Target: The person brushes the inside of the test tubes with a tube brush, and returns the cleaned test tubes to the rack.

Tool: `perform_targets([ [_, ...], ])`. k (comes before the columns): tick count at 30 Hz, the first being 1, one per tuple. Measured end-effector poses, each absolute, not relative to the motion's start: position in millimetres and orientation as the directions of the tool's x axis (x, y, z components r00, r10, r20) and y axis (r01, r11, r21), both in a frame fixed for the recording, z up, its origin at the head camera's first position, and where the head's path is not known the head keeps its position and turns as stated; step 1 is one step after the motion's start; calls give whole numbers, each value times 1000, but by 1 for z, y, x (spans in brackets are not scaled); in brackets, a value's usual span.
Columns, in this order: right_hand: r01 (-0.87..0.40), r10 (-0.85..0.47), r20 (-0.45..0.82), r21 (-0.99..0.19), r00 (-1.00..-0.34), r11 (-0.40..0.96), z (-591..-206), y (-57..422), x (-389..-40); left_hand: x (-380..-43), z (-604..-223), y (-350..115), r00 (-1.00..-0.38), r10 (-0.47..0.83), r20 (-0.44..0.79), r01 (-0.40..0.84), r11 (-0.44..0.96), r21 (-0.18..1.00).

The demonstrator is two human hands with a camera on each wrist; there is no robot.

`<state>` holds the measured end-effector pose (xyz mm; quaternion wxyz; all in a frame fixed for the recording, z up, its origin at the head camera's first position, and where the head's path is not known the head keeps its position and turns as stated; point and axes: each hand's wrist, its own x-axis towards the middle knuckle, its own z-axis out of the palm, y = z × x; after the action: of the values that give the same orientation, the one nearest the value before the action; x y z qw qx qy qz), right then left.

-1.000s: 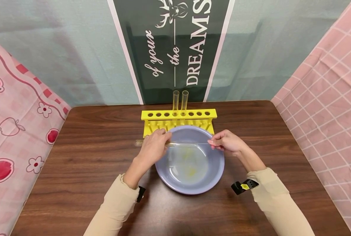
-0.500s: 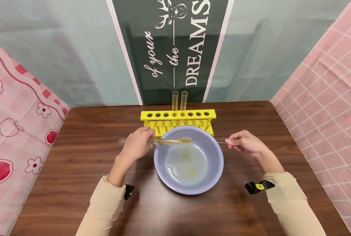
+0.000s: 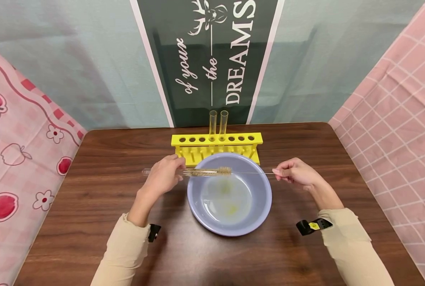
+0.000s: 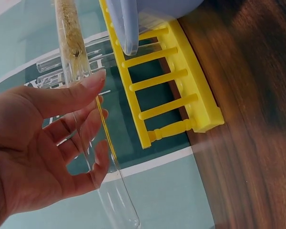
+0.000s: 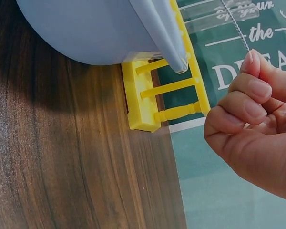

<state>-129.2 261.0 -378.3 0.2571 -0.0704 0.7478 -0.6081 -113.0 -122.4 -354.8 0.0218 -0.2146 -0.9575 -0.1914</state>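
Observation:
Above the left rim of the basin, my left hand (image 3: 163,174) grips a clear glass test tube (image 4: 117,193) lying almost level, its rounded end out to the left. A test tube brush (image 3: 224,171) with tan bristles sits partly inside the tube, and some bristles stick out of its mouth. My right hand (image 3: 296,173) pinches the far end of the brush's twisted wire handle (image 5: 236,24) between thumb and fingers, right of the basin. Under tube and brush is the lavender basin (image 3: 194,212) of cloudy liquid with yellowish patches.
Behind the basin stands a yellow test tube rack (image 3: 176,140) with two upright glass tubes (image 3: 223,125) in it. The basin overlaps the rack's front. All rest on a dark wooden table (image 3: 105,178), with a printed cloth (image 3: 109,71) hanging behind.
My hands have moved apart, left hand leftward with the tube and right hand rightward with the wire. The brush has slid partly out of the tube. Over the last half second little differs.

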Motion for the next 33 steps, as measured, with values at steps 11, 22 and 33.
perform_targets([
  [11,232,-422,-321,-940,-848,250,-379,262,-130,-114,-357,-129,-910,402,96,409,840,358],
  [22,219,-462,-289,-955,-838,200,-383,277,-128,-113,-355,-140,-918,384,98,392,841,374],
  [33,187,-462,-259,-962,-848,196,-386,298,-125,-111,-355,-157,-936,344,75,347,865,362],
])
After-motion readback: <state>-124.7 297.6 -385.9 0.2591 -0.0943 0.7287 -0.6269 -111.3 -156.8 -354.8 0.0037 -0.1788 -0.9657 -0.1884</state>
